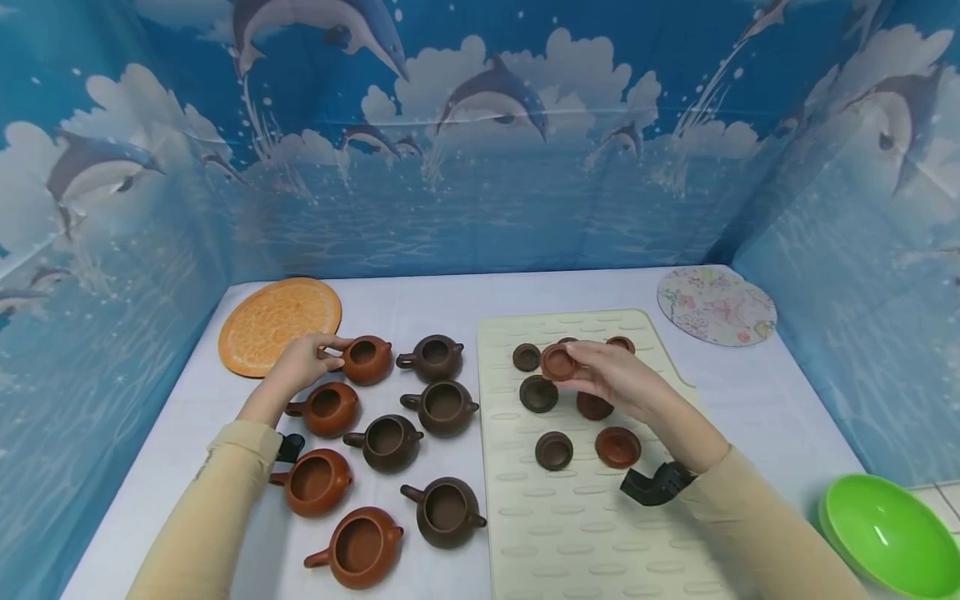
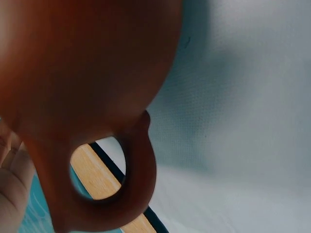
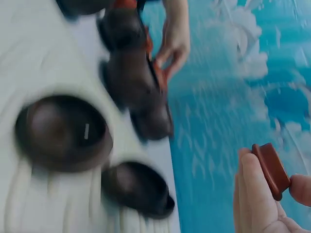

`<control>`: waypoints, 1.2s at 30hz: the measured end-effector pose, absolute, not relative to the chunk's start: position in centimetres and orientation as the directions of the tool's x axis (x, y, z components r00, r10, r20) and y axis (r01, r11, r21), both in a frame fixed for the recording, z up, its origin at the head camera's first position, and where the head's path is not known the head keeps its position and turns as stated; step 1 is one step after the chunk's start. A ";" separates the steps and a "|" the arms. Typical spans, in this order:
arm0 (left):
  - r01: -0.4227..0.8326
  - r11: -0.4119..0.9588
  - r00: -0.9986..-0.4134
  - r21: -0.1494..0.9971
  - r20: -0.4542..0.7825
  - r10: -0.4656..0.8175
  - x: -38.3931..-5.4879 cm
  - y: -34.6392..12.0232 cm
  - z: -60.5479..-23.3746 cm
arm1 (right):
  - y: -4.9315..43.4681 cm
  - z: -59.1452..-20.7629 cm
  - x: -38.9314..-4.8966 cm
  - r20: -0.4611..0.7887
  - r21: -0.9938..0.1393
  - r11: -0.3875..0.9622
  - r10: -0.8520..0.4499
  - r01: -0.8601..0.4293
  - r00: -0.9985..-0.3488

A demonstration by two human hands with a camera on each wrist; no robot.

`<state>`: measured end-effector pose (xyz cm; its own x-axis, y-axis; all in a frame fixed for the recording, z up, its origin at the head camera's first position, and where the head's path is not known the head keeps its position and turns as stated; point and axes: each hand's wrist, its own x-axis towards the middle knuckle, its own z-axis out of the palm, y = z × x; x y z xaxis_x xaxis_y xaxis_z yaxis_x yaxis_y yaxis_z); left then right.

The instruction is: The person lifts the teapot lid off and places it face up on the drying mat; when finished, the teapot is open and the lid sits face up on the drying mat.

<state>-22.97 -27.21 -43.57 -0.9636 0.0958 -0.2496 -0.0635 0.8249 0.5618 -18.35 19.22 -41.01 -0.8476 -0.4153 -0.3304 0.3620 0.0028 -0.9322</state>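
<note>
My left hand (image 1: 303,360) pinches the handle of a reddish-brown clay teapot (image 1: 366,360) in the far row; the handle is mostly behind the fingers. Between the thumb and fingers of my right hand (image 1: 617,375) is a reddish-brown teapot lid (image 1: 558,362), held above the pale mat. In the right wrist view the lid (image 3: 271,171) is seen edge-on. Another reddish teapot (image 1: 327,408), lidless, stands just nearer than the left hand; its looped handle (image 2: 141,174) looms large in the left wrist view.
More lidless teapots, reddish and dark brown (image 1: 445,408), stand in two columns on the white cloth. On the cream mat (image 1: 525,533) lie several lids, including a dark one (image 1: 553,451) and a red one (image 1: 618,447). A green bowl (image 1: 888,533), orange round mat (image 1: 281,325) and patterned mat (image 1: 716,306) lie around.
</note>
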 end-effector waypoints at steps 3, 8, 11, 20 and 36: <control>-0.069 0.824 -0.963 0.563 -0.254 0.093 -23.0 -27.1 -43.4 | 21.5 -41.2 -18.5 -0.331 -0.941 0.049 -0.338 0.334 -0.881; -0.074 0.823 -0.962 0.564 -0.257 0.089 -22.8 -27.0 -43.3 | 25.1 -42.3 -18.5 -0.310 -0.950 0.108 -0.245 0.292 -0.919; -0.078 0.825 -0.962 0.561 -0.259 0.085 -22.7 -27.0 -43.4 | 26.8 -43.3 -18.3 -0.333 -0.928 0.233 -0.168 0.291 -0.928; -0.079 0.822 -0.964 0.565 -0.255 0.082 -22.8 -27.1 -43.5 | 29.3 -45.8 -17.6 -0.358 -0.698 0.675 -0.042 0.238 -0.933; -0.068 0.825 -0.965 0.561 -0.246 0.088 -22.9 -27.0 -43.5 | 29.0 -45.8 -17.3 -0.345 -0.609 0.764 -0.012 0.214 -0.938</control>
<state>-22.89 -27.04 -43.51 -0.9652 0.0877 -0.2464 -0.0682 0.8252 0.5608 -17.31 29.03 -45.81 -0.9384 -0.0124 -0.3454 0.2139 0.7642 -0.6085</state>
